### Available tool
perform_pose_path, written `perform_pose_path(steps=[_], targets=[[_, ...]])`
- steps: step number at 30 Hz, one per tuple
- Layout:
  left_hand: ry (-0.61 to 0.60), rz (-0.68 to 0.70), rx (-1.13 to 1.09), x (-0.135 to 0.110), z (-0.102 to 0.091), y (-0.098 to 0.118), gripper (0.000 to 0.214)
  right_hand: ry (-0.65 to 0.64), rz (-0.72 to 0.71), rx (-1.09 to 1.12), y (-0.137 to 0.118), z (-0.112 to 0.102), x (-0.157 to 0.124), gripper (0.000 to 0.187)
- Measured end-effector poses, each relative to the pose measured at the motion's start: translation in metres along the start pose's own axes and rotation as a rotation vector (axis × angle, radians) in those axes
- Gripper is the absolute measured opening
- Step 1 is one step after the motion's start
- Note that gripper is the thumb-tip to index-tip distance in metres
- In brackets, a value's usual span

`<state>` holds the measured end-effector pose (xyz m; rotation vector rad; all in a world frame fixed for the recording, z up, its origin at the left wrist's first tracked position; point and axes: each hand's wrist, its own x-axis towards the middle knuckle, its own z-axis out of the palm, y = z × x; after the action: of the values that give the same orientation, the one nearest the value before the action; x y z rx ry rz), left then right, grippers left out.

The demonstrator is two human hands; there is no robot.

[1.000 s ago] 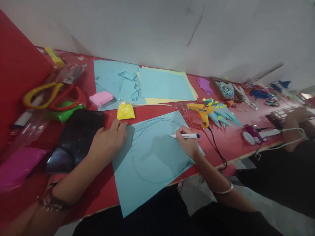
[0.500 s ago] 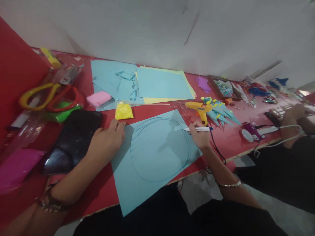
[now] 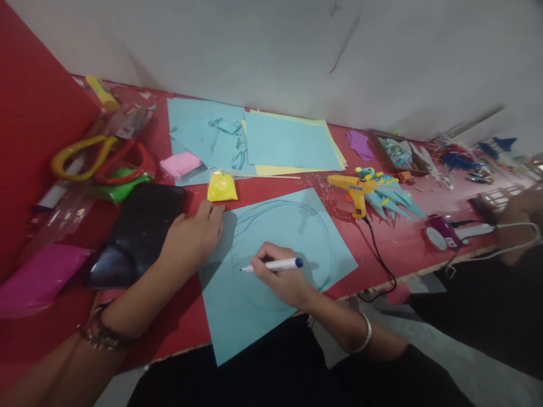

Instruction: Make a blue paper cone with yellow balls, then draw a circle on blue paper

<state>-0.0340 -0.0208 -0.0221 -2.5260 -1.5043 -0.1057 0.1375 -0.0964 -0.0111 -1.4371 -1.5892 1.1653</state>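
A white marker with a blue end [image 3: 285,264] is gripped in my right hand [image 3: 282,277], its tip at the left part of a light blue sheet [image 3: 271,333]. A large, roughly round outline is drawn on that sheet, with short strokes along its left side. My left hand [image 3: 193,234] rests at the sheet's upper left edge, fingers loosely bent, holding nothing that I can see. Just beyond its fingers lies a yellow packet [image 3: 223,187]. A dark, glossy flat object [image 3: 138,232] lies partly behind my left wrist.
Scissors [image 3: 82,158], a pink packet [image 3: 181,164] and a magenta packet [image 3: 44,277] lie on the left. More blue sheets [image 3: 291,141] are at the back. On the right are a yellow glue gun [image 3: 354,189] with a black cord, blue paper spikes [image 3: 390,198] and another person's hand [image 3: 521,209].
My right hand has moved the marker from the outline's upper right across to its left side. My left hand stays by the sheet's edge. The view has shifted slightly.
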Motion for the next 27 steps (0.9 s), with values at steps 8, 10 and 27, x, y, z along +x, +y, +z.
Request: perform_pose_path(steps=[8, 10, 27], targets=[[0.019, 0.009, -0.019, 0.000, 0.002, 0.000, 0.034, -0.045, -0.059, -0.146, -0.004, 0.009, -0.002, 0.022], [0.029, 0.010, -0.008, 0.000, 0.004, 0.000, 0.034, -0.038, -0.068, -0.169, -0.003, 0.008, -0.002, 0.021], [0.018, 0.021, 0.024, -0.001, 0.005, -0.003, 0.039, 0.460, -0.125, -0.346, 0.046, -0.073, 0.015, 0.024]])
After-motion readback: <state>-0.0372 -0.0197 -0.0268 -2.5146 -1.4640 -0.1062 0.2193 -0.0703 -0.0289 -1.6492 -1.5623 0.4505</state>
